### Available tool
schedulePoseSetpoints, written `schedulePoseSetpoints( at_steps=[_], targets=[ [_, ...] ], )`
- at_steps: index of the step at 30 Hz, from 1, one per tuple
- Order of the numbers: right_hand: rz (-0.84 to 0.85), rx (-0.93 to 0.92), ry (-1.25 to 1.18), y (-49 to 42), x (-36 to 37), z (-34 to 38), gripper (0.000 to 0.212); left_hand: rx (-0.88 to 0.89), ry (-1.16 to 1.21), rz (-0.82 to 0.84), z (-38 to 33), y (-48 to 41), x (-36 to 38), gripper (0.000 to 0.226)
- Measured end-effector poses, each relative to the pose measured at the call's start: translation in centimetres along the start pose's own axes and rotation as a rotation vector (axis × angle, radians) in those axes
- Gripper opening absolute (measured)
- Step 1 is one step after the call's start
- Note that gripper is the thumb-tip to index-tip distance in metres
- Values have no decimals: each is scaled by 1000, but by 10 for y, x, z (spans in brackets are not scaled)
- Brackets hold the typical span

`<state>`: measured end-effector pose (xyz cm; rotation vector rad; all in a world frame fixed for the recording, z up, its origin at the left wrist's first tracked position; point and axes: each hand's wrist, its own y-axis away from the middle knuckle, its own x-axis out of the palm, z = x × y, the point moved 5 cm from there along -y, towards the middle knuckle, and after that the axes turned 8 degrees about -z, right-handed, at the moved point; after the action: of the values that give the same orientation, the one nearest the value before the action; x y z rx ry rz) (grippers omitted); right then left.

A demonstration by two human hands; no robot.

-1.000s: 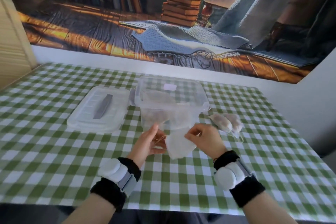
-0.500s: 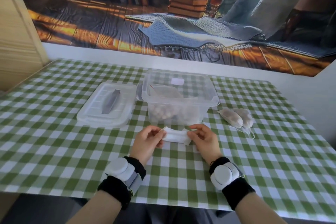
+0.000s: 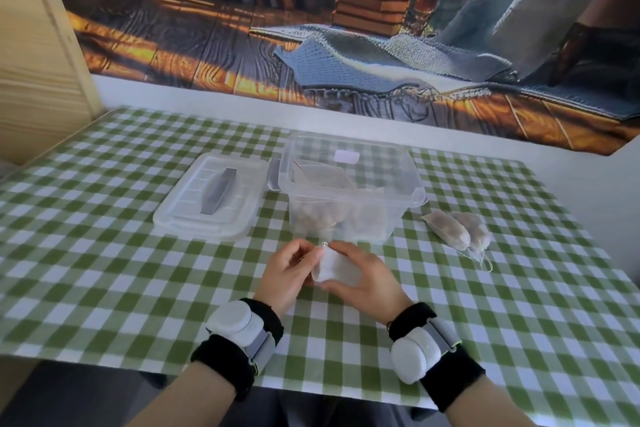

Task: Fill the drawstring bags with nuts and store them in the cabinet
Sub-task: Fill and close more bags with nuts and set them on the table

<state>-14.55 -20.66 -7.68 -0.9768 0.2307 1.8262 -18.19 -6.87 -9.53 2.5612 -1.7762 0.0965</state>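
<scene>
A small white drawstring bag [image 3: 331, 267] sits between both hands just above the checked tablecloth, in front of the clear plastic tub [image 3: 349, 163]. My left hand [image 3: 289, 272] pinches the bag's upper left corner near its string. My right hand [image 3: 363, 274] cups the bag from the right and below. The tub holds brown nuts [image 3: 320, 217] at the bottom and another empty bag [image 3: 322, 175] leaning inside. Two filled bags [image 3: 457, 230] lie side by side to the right of the tub.
The tub's clear lid [image 3: 211, 198] with a grey handle lies flat to the left of the tub. A pale wooden cabinet [image 3: 38, 66] stands at the far left. The table [image 3: 104, 253] ends at a wall with a printed hanging.
The bag was held stretched wide between both hands; now the hands have drawn together and hold it more upright and bunched. The view has shifted slightly.
</scene>
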Motion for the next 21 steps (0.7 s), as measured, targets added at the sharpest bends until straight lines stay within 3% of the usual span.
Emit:
schedulePoseSetpoints(
  at_steps=[4, 8, 10, 13, 17, 21],
  targets=[
    [-31, 71, -101, 3, -6, -9, 41, -24, 16, -55, 7, -3, -4, 16],
    [-74, 97, -72, 4, -16, -11, 38, 124, 33, -164, -1, -2, -13, 17],
    [-114, 77, -48, 4, -19, -8, 37, 260, -99, -122, -7, 2, -11, 27],
    [-143, 56, -45, 3, -19, -7, 53, 380, -297, -33, -6, 4, 2, 30],
    [-128, 53, -18, 0, -16, -8, 44, 402, -415, -19, 1, 1, 8, 36],
    [-96, 86, -50, -3, -11, -6, 39, 365, -341, 42, -5, -5, 14, 29]
  ],
)
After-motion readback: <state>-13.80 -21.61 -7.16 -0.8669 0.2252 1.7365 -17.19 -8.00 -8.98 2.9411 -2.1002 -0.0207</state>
